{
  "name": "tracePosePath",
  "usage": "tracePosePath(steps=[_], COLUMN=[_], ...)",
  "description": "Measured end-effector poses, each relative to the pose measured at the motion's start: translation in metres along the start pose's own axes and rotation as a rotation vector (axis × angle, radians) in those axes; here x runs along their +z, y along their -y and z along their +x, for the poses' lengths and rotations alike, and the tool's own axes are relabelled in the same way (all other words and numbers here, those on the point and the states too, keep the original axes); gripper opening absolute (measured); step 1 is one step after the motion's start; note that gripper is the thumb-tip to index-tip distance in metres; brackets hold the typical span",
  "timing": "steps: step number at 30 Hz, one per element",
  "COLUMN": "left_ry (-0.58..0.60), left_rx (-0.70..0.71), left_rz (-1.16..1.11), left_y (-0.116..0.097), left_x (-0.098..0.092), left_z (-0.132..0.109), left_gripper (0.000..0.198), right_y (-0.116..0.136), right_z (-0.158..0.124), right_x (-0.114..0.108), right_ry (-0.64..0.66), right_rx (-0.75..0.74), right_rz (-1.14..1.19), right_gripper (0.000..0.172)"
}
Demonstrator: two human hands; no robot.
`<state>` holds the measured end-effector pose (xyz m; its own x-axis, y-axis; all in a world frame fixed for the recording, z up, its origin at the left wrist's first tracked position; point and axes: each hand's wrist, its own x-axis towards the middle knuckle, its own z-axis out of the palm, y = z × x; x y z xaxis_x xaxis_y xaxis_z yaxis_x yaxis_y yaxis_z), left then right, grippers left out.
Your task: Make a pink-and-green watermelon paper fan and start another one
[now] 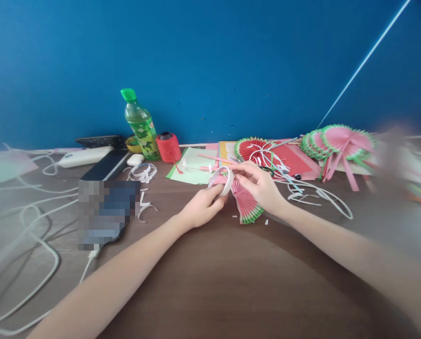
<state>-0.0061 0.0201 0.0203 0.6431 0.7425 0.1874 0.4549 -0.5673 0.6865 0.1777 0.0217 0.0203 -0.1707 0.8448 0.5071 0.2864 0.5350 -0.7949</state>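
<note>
My left hand (205, 206) grips a roll of white tape (227, 181) at its lower edge, thumb and fingers closed around the rim. The roll stands on edge above the table. At its upper right side, my right hand (258, 185) has its fingers bent and pressed against the tape; whether a loose end is pinched there is too small to tell. Just below the right hand lies a pleated pink paper fan (246, 202) with a green and white border, partly covered by that hand. Small white scraps (266, 222) lie beside the fan.
Behind my hands are pale green paper (192, 165), a red thread spool (168, 148), a green-capped bottle (139, 125) and a red pleated fan (250, 149). Finished pink fans (347, 141) are piled right. A phone (115, 212) and white cables (51, 240) lie left.
</note>
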Motion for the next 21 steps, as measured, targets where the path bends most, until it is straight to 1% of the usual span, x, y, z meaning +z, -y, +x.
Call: tracePosePath(steps=[5,11,13,17,21], left_ry=[0.008,0.01,0.014,-0.013,-0.053], left_rx=[-0.057,-0.104,-0.098,-0.123,-0.151], left_rz=[0.0,-0.001,0.006,-0.001,-0.036], left_y=[-0.0012,-0.0011,-0.0003,0.0001,-0.0017], left_x=[0.0,0.001,0.0012,0.0009,-0.0001], left_z=[-0.0003,0.0,0.0001,0.0,-0.0004], left_gripper=[0.03,0.028,0.028,0.03,0.03], right_y=[0.0007,0.0001,0.0,0.0017,0.0033], right_z=[-0.0006,-0.0018,-0.0013,0.0003,0.0009], right_x=[-0.0003,0.0017,0.0023,0.0024,0.0027], right_ry=[-0.04,-0.055,-0.08,-0.095,-0.075], right_rx=[-0.019,-0.098,-0.068,0.031,0.045], right_rz=[-0.073,-0.083,-0.073,0.008,0.096], right_gripper=[0.018,0.008,0.006,0.01,0.012])
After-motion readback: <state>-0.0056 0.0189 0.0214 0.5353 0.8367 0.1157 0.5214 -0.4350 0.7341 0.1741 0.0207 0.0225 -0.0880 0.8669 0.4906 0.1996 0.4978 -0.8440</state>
